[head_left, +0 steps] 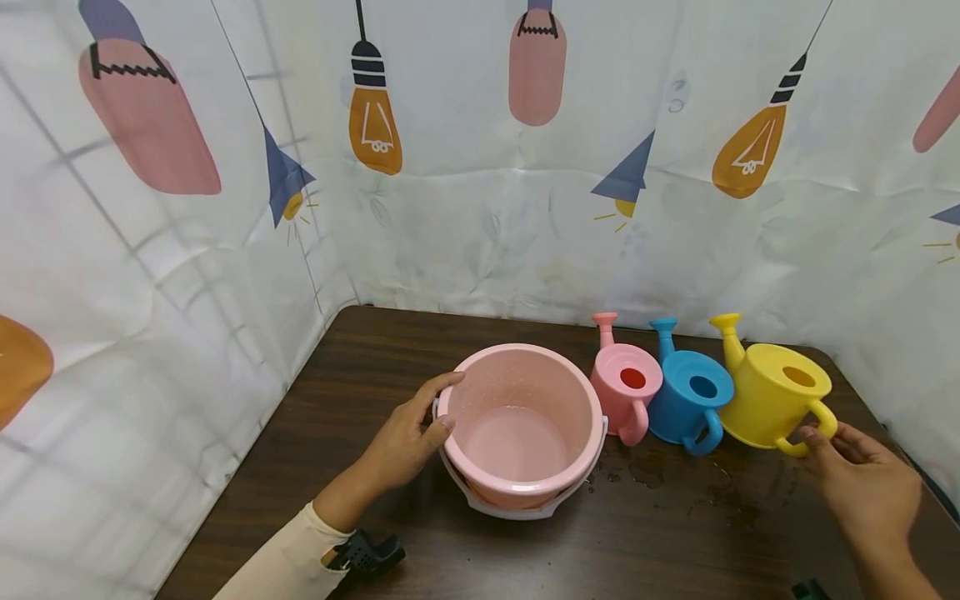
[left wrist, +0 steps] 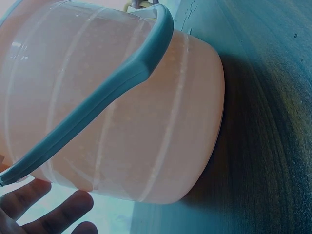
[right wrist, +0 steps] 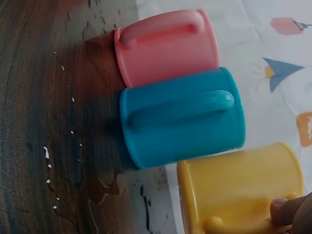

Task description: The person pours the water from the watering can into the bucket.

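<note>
A pink bucket (head_left: 517, 496) stands on the dark table, a pale handle hanging down its near side. My left hand (head_left: 408, 437) rests against its left side, one fingertip at the rim. In the left wrist view, the fingers (left wrist: 73, 207) stretch beside the bucket wall (left wrist: 131, 141). My right hand (head_left: 870, 483) pinches the handle of a yellow watering can (head_left: 765, 400); the thumb shows on it in the right wrist view. The can's base appears slightly above the table. Left of it stand a blue watering can (head_left: 686, 404) and a pink watering can (head_left: 618, 400), spouts pointing away.
Water drops and small puddles (head_left: 731, 504) lie on the table (head_left: 615, 550) in front of the cans. White printed cloth (head_left: 465, 233) hangs behind the table and along its sides.
</note>
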`<state>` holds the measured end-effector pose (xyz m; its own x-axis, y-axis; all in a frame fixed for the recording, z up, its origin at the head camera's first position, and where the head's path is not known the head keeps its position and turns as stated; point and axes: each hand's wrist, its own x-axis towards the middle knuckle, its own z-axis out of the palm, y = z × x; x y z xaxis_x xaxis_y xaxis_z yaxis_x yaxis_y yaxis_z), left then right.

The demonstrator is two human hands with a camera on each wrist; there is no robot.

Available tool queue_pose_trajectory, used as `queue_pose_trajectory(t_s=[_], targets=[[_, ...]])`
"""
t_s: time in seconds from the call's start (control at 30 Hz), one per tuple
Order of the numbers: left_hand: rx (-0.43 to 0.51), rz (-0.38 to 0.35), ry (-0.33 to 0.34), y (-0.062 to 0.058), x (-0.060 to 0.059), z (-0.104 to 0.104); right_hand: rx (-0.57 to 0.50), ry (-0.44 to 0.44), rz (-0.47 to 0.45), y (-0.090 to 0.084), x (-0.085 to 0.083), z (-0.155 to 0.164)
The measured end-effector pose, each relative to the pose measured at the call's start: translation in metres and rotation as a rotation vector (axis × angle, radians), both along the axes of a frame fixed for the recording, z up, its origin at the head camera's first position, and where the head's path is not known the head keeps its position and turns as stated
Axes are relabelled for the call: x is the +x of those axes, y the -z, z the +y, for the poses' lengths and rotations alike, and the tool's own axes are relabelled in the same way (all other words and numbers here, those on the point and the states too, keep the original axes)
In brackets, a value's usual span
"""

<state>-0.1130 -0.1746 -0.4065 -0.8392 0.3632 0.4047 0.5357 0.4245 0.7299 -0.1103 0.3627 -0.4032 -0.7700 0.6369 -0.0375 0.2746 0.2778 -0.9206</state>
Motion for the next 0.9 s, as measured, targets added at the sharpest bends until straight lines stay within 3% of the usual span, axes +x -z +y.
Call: queue_pose_trajectory(t_s=[0.4, 0.73, 0.9], targets=[[0.001, 0.003, 0.015, 0.000, 0.000, 0.001, 0.019, -0.034, -0.030, 0.010, 0.001, -0.001], [0.010, 0.002, 0.016, -0.001, 0.001, 0.001, -0.168, -0.022, 0.046, 0.018, -0.001, 0.001], [0.008, -0.001, 0.011, -0.002, 0.001, 0.001, -0.090, -0.042, -0.004, 0.022, -0.001, 0.001]])
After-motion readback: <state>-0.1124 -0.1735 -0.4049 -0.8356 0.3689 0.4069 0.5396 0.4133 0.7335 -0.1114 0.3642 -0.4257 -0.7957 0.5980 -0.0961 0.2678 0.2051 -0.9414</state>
